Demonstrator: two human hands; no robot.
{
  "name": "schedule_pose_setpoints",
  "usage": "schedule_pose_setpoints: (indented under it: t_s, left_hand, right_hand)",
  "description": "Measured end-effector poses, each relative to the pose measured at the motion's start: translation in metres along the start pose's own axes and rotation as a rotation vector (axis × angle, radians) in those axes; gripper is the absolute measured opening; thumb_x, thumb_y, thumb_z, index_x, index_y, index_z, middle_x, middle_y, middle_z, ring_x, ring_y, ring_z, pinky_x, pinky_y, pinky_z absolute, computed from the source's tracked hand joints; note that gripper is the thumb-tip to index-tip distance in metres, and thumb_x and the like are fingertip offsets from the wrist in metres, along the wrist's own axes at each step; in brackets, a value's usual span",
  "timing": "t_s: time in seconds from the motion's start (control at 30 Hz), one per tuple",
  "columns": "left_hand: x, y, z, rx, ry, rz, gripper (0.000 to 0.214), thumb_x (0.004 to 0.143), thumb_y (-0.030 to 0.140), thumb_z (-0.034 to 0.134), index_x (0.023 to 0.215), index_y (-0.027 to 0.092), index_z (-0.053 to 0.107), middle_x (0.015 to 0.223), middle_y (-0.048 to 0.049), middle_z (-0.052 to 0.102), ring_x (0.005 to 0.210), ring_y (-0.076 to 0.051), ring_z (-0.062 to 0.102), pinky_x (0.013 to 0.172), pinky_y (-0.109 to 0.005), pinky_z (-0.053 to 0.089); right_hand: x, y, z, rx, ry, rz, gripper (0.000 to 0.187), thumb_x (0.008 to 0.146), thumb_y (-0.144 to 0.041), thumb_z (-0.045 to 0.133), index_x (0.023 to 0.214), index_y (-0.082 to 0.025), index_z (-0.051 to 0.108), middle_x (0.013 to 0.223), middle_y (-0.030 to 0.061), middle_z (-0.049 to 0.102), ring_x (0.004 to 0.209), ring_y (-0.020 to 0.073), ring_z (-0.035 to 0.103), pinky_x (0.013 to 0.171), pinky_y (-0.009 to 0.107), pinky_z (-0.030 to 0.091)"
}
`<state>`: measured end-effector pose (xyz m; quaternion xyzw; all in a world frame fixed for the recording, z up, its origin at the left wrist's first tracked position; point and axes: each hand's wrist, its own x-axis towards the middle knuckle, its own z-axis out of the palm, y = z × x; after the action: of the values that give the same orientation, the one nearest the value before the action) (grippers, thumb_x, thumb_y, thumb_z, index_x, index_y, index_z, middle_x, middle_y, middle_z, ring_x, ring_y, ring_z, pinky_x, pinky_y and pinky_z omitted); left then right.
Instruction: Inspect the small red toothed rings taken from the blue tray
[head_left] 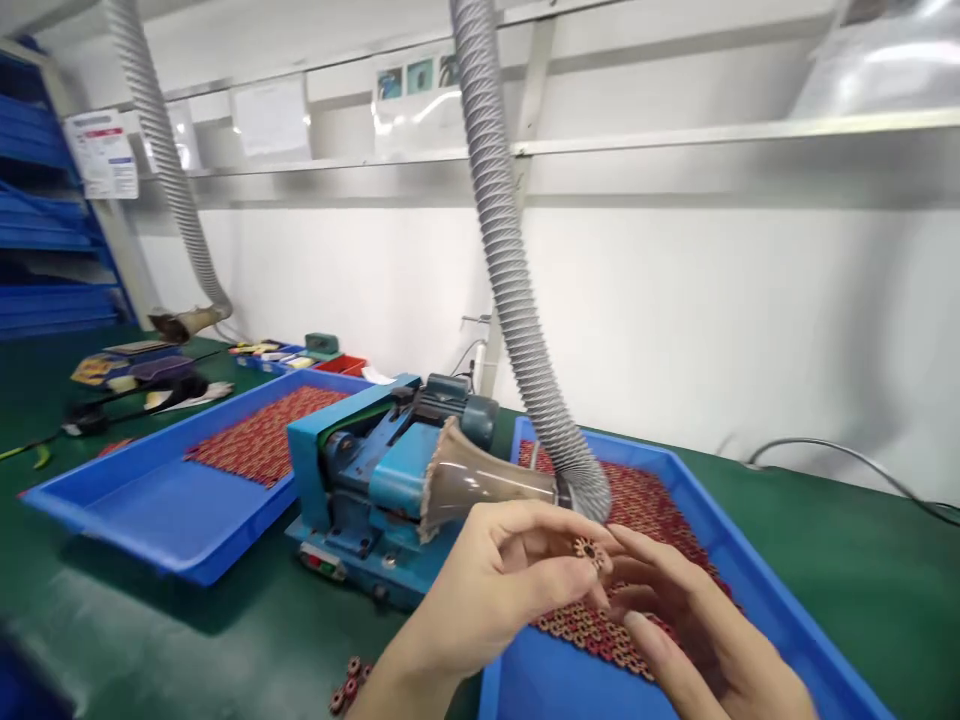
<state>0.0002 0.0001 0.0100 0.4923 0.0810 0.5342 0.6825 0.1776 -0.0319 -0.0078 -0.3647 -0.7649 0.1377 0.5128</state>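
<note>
From the head camera, the left hand [495,585] is pinching a small toothed ring [587,549] between thumb and fingertips, holding it up over the near right blue tray [757,590]. The ring is brownish, round, with little teeth around its rim and a dark hole at its centre. The right hand [686,625] is lying just beside it, fingers loosely spread and grasping nothing, their tips reaching toward the ring. Whether they are touching it cannot be told.

White sheets and small pictures are hanging on the far wall, but their writing is too blurred to read.

Under the hands, rows of reddish rings [600,635] are lying in the right tray. A blue machine [375,480] is standing just left of the hands, with a grey ribbed hose [510,290] ending in a funnel at it. A second blue tray [157,505] with more red parts is sitting to the far left. A few loose rings [346,685] are lying on the green table [862,570] near the left wrist.
</note>
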Motion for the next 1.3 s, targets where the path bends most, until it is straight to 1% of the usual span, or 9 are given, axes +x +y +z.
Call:
schedule_pose_setpoints:
  t_s: [0.07, 0.17, 0.33, 0.5, 0.63, 0.8, 0.93, 1.2, 1.3]
  left_hand:
    - [0.009, -0.015, 0.006, -0.188, -0.088, -0.075, 0.019, 0.075, 0.030, 0.087, 0.090, 0.019, 0.081, 0.072, -0.0001, 0.071, 0.060, -0.006, 0.065, 0.063, -0.014, 0.054]
    - [0.010, -0.030, 0.008, -0.262, -0.078, -0.170, 0.026, 0.069, 0.032, 0.092, 0.084, 0.015, 0.080, 0.069, -0.0012, 0.070, 0.056, -0.006, 0.064, 0.058, -0.014, 0.053]
    - [0.006, -0.035, 0.002, -0.185, -0.062, -0.224, 0.031, 0.070, 0.036, 0.091, 0.078, 0.011, 0.074, 0.066, -0.0022, 0.070, 0.059, -0.009, 0.065, 0.060, -0.017, 0.054]
    - [0.001, -0.038, -0.006, -0.094, -0.061, -0.254, 0.033, 0.072, 0.037, 0.090, 0.077, 0.012, 0.069, 0.069, -0.0029, 0.071, 0.062, -0.011, 0.066, 0.064, -0.021, 0.053]
    - [-0.003, -0.035, -0.004, -0.064, -0.036, -0.272, 0.040, 0.066, 0.040, 0.093, 0.077, 0.012, 0.067, 0.064, -0.0019, 0.069, 0.059, -0.012, 0.066, 0.061, -0.021, 0.050]
    - [-0.002, -0.028, 0.000, -0.087, -0.011, -0.257, 0.043, 0.063, 0.039, 0.095, 0.077, 0.013, 0.063, 0.066, 0.0002, 0.068, 0.061, -0.011, 0.066, 0.062, -0.019, 0.050]
    - [-0.001, -0.028, -0.001, -0.103, -0.027, -0.247, 0.044, 0.066, 0.041, 0.093, 0.075, 0.013, 0.060, 0.064, 0.0018, 0.066, 0.060, -0.009, 0.065, 0.062, -0.018, 0.050]
    - [-0.003, -0.037, -0.006, -0.136, -0.084, -0.214, 0.041, 0.069, 0.038, 0.091, 0.077, 0.013, 0.059, 0.062, 0.0002, 0.067, 0.053, -0.008, 0.063, 0.057, -0.018, 0.051]
    - [-0.003, -0.036, -0.006, -0.150, -0.088, -0.197, 0.037, 0.071, 0.037, 0.090, 0.079, 0.012, 0.064, 0.064, -0.0015, 0.070, 0.054, -0.010, 0.065, 0.056, -0.017, 0.051]
  right_hand:
    - [0.003, -0.007, -0.003, 0.074, 0.027, 0.030, 0.038, 0.104, -0.030, 0.052, 0.138, -0.049, 0.054, 0.112, -0.0012, 0.072, 0.087, 0.0150, 0.073, 0.076, 0.019, 0.061]
    - [0.005, -0.012, -0.004, 0.166, 0.059, 0.064, 0.028, 0.104, -0.036, 0.052, 0.126, -0.049, 0.064, 0.088, -0.0037, 0.070, 0.075, 0.0140, 0.070, 0.072, 0.020, 0.058]
    - [0.006, -0.009, 0.004, 0.327, 0.063, 0.143, 0.016, 0.098, -0.041, 0.063, 0.099, -0.034, 0.078, 0.061, -0.0027, 0.063, 0.060, 0.0143, 0.061, 0.066, 0.025, 0.051]
    - [0.008, -0.012, 0.019, 0.782, 0.198, 0.446, 0.032, 0.083, -0.045, 0.081, 0.065, -0.019, 0.073, 0.058, -0.0028, 0.051, 0.049, 0.0089, 0.050, 0.050, 0.022, 0.040]
    - [0.008, -0.009, 0.014, 1.025, 0.374, 0.483, 0.035, 0.083, -0.041, 0.082, 0.063, -0.019, 0.065, 0.053, -0.0060, 0.042, 0.046, 0.0073, 0.039, 0.046, 0.019, 0.038]
    - [0.007, -0.010, 0.011, 0.552, 0.221, 0.300, 0.020, 0.088, -0.044, 0.076, 0.085, -0.025, 0.081, 0.065, 0.0009, 0.058, 0.057, 0.0124, 0.053, 0.057, 0.024, 0.045]
    - [0.008, -0.021, 0.021, 0.527, 0.200, 0.287, 0.024, 0.087, -0.050, 0.075, 0.084, -0.028, 0.083, 0.064, -0.0003, 0.053, 0.053, 0.0125, 0.050, 0.052, 0.026, 0.041]
    - [0.009, -0.022, 0.032, 1.041, 0.249, 0.624, 0.035, 0.074, -0.048, 0.087, 0.065, -0.018, 0.071, 0.058, -0.0045, 0.046, 0.043, 0.0046, 0.041, 0.045, 0.018, 0.031]
    - [0.010, -0.021, 0.028, 1.160, 0.332, 0.615, 0.032, 0.080, -0.045, 0.084, 0.067, -0.020, 0.067, 0.055, -0.0075, 0.038, 0.044, 0.0042, 0.030, 0.044, 0.015, 0.034]
